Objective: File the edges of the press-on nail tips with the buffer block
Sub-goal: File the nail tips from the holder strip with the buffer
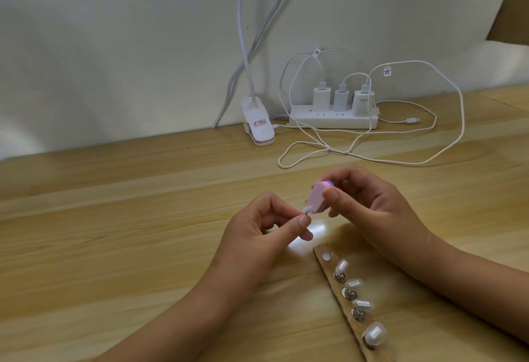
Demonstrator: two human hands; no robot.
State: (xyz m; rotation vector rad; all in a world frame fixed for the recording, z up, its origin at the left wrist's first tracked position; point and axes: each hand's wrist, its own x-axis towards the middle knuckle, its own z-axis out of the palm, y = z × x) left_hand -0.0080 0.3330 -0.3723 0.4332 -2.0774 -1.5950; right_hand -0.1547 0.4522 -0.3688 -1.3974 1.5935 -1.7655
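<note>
Filing in hand: small white plastic nail tip (307, 209) pinched by left hand (257, 235), touching pink rectangular foam buffer block (318, 197) gripped in right hand (369, 204), above wooden table (114, 232); next, probably short light strokes along edge.

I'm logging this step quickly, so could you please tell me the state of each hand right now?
Left hand: closed, pinching a small white press-on nail tip.
Right hand: closed, gripping the pink rectangular buffer block.

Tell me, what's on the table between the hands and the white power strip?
White charger cables loop across the wooden table between the power strip and the left hand and right hand. The head view shows it.
</note>
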